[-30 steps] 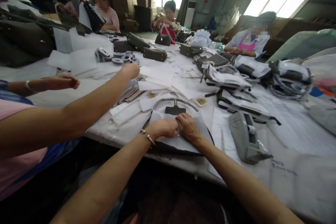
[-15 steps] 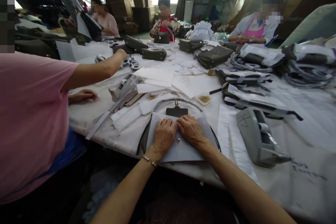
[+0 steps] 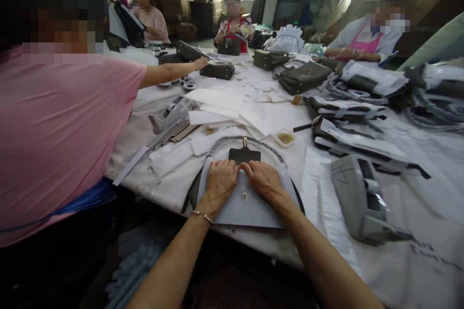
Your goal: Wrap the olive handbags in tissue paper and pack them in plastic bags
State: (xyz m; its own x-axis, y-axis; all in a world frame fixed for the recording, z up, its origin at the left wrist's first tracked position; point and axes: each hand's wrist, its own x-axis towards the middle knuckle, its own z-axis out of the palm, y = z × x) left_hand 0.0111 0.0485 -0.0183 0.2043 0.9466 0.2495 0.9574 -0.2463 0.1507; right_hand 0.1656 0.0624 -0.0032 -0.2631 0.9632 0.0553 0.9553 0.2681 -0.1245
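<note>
A dark handbag [image 3: 191,196] lies at the table's near edge. Its wrapped handle [image 3: 222,141] arches away from me. A pale paper sheet [image 3: 250,215] covers its front, and a small gold metal fitting [image 3: 244,196] shows through it. Beyond the sheet's far edge lies a dark strap tab [image 3: 244,155] with a gold clasp. My left hand [image 3: 222,181] curls its fingers over the sheet's far edge. Beside it my right hand [image 3: 265,181] does the same, the two thumbs nearly touching. What the fingertips press against is hidden.
On the right stands a grey tape dispenser [image 3: 357,198], with wrapped bags [image 3: 366,142] behind it. A small white dish [image 3: 284,138] and loose paper sheets [image 3: 217,101] lie ahead. At left a co-worker in pink [image 3: 72,140] reaches over the table; others work at the far side.
Both hands still rest at the sheet's far edge; their thumbs have come together. The co-worker at left has leaned in and stretched an arm farther toward a bag. The view has shifted slightly.
</note>
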